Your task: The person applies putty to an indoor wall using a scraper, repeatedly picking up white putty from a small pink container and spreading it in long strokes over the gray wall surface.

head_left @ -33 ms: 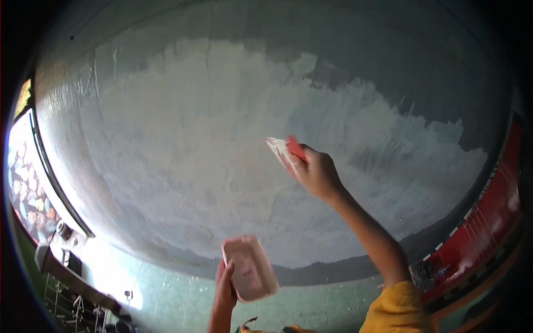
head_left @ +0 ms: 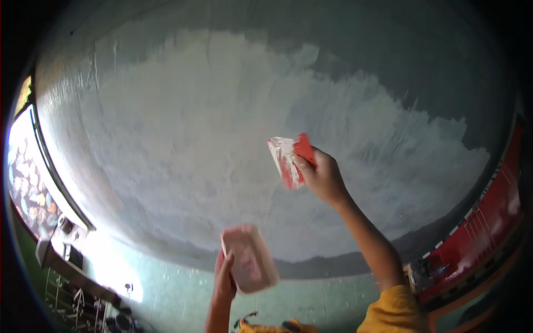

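Patchy grey wall (head_left: pixel 183 127), pink-bottomed tub (head_left: pixel 265 256)

Smeared red scraper (head_left: pixel 288 158), pink tub (head_left: pixel 263 258)

Red scraper (head_left: pixel 303 150) and pale pink tub (head_left: pixel 267 258) against a two-tone grey wall (head_left: pixel 388 50)
White smears (head_left: pixel 284 146) streak the scraper; a ragged pale patch (head_left: pixel 183 111) meets darker grey. The sleeve (head_left: pixel 394 312) is mustard yellow, the floor tiles (head_left: pixel 183 294) pale green, the right-hand panel (head_left: pixel 472 241) red.
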The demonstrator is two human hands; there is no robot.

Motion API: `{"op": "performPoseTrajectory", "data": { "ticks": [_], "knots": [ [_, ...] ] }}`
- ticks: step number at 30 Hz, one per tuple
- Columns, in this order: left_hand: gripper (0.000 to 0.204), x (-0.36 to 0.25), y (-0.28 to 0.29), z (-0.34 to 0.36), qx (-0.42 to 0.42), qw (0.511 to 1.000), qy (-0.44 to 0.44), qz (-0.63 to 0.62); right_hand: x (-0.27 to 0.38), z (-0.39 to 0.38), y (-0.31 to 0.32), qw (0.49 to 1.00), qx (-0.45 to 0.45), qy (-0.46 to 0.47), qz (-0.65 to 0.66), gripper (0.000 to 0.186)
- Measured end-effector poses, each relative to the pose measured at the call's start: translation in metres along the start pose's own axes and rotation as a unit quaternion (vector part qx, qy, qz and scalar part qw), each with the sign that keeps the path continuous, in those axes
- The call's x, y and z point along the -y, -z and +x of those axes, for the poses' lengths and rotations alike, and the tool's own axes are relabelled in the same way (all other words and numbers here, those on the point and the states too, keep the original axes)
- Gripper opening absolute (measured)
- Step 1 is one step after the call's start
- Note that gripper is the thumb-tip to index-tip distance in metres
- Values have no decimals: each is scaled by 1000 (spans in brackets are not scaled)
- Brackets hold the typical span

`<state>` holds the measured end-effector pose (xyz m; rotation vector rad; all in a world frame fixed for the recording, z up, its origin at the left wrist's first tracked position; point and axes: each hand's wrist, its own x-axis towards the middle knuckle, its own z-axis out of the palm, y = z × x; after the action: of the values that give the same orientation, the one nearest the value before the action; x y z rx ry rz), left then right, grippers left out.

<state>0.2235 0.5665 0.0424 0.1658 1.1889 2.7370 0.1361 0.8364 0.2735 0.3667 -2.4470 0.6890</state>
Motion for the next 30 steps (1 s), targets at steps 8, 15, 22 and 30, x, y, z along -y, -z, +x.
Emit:
{"op": "performPoseTrajectory", "data": {
  "ticks": [8, 15, 22, 30],
  "knots": [
    [73, 6, -64, 11, 35, 994, -75, 70, -36, -189, -58, 745, 9, -350, 567, 27],
    [82, 46, -55, -12, 13, 995, -45, 83, -54, -230, -37, 840, -93, -330, 421, 24],
    [64, 91, -62, -43, 9, 996, -69, 53, 10, -246, -49, 985, -6, -110, 135, 20],
    [87, 118, -51, -51, 58, 998, -22, -30, 21, -264, -79, 984, 60, -136, 101, 26]
  ]
}}
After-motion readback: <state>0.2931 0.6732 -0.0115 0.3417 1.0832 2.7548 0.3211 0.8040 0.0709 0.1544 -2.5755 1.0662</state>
